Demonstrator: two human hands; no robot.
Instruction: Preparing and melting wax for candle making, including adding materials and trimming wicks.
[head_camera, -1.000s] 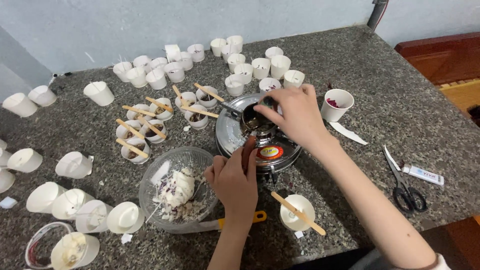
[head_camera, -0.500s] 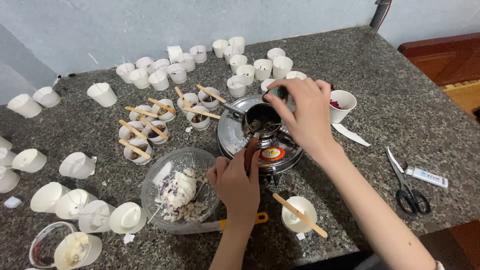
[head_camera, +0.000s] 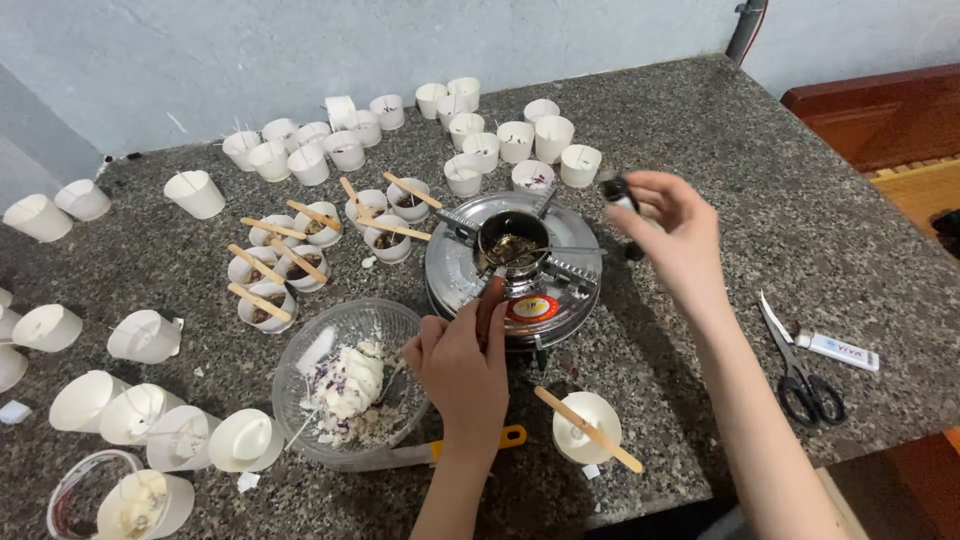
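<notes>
Nearest of all, at 6 o'clock, a white paper cup with a wooden stick across its top (head_camera: 587, 425) sits on the speckled stone counter (head_camera: 760, 170). Just left of it lies a knife with a yellow handle (head_camera: 512, 436), partly under a clear glass bowl (head_camera: 350, 375) at 7 o'clock. The bowl holds white waxy lumps with some purple bits.

The left hand (head_camera: 462, 368) is close to the middle, curled shut around the reddish-brown handle (head_camera: 490, 300) of a small dark pot (head_camera: 513, 240). The pot sits on a round shiny metal burner (head_camera: 515, 270) just past the hand, toward 12 o'clock. There is dark stuff in the pot.

The right hand (head_camera: 675, 230) is up in the air at 2 o'clock, off to the right of the burner and not touching it. Its thumb and fingers pinch a small dark bottle (head_camera: 620, 192); the other fingers are loosely bent.

At 3 o'clock lie black-handled scissors (head_camera: 800, 365) and a small white tube (head_camera: 838, 350), near each other.

At 9 o'clock, many white paper cups lie tipped on their sides (head_camera: 140, 335). At 10 o'clock stands a bunch of small cups with wooden sticks across them (head_camera: 300, 245). Farthest, at 12 o'clock near the wall, more small white cups stand upright (head_camera: 480, 125).
</notes>
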